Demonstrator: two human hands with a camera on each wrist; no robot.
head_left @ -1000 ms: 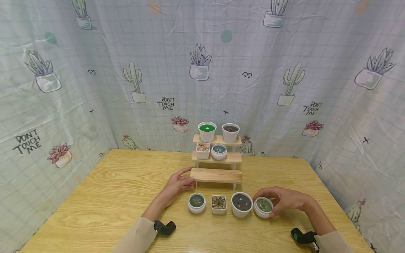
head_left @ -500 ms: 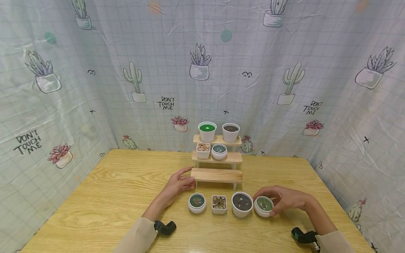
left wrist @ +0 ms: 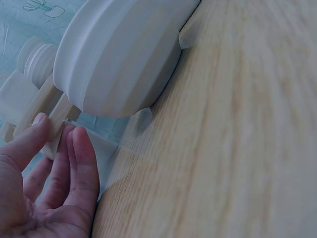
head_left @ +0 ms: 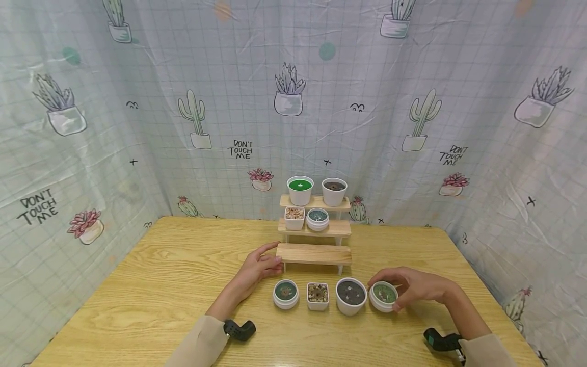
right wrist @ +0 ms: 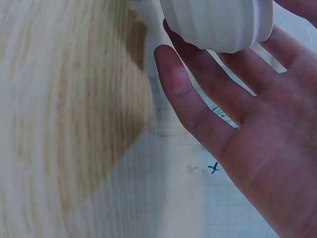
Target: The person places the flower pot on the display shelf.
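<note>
My left hand (head_left: pixel 258 266) pinches the left end of the lowest shelf of a three-tier wooden stand (head_left: pixel 314 253); the left wrist view shows the thumb and fingers on either side of that shelf (left wrist: pixel 62 111). With my right hand (head_left: pixel 419 286) I hold a small round white pot with a green top (head_left: pixel 384 292), thumb on the near side and fingers behind. In the right wrist view the white pot (right wrist: pixel 218 22) sits between the fingers. To its left stand a large white pot with dark filling (head_left: pixel 351 294), a square pebble pot (head_left: pixel 318 293) and a round dark-green pot (head_left: pixel 285 291).
On the top tier stand a bright-green pot (head_left: pixel 300 189) and a brown-filled pot (head_left: pixel 335 190). The middle tier carries a square pebble pot (head_left: pixel 294 216) and a round blue-green pot (head_left: pixel 318 218). A cactus-print curtain (head_left: pixel 257 61) surrounds the wooden table (head_left: pixel 183 275).
The right hand and its round pot have shifted slightly away from me and a little to the right. My left hand stays at the shelf end.
</note>
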